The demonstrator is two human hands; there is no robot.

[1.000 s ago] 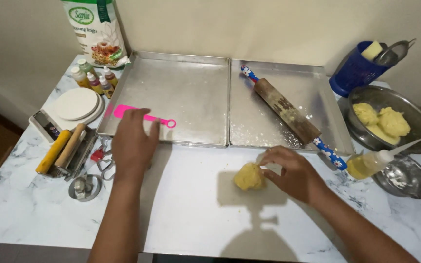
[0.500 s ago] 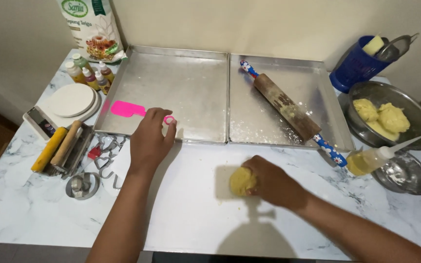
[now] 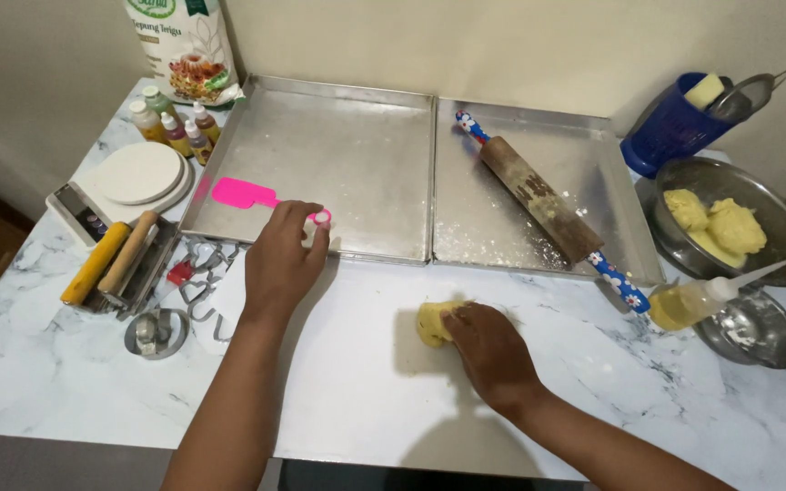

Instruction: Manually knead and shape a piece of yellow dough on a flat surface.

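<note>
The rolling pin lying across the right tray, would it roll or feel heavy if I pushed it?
The rolling pin is a long cylinder, so a sideways push would probably roll it until the tray's raised rim stops it. Its thick wooden barrel looks fairly heavy and stiff.

Countertop [image 3: 338, 400]: white marble-look with grey veining, smooth, slight sheen. Two baking trays [image 3: 338, 155] [image 3: 520, 209]: bare sheet metal, dull brushed finish, dusted with flour patches. Rolling pin [image 3: 539, 200]: worn brown wood barrel, matt, flour smears; handles glossy blue with a flower pattern. Spatula [image 3: 243, 193]: bright pink plastic, smooth, under the left hand [image 3: 279, 264]. Dough lump [image 3: 434, 323] under the right hand [image 3: 493, 355]: pale yellow, soft, matt, slightly rough. Mixing bowl [image 3: 775, 227]: shiny steel, more of the same dough inside. Squeeze bottle [image 3: 693, 302]: clear plastic, yellow oily liquid. Flour bag [image 3: 184, 45]: glossy printed plastic. Cookie cutters [image 3: 197, 282]: thin bright metal.
</note>
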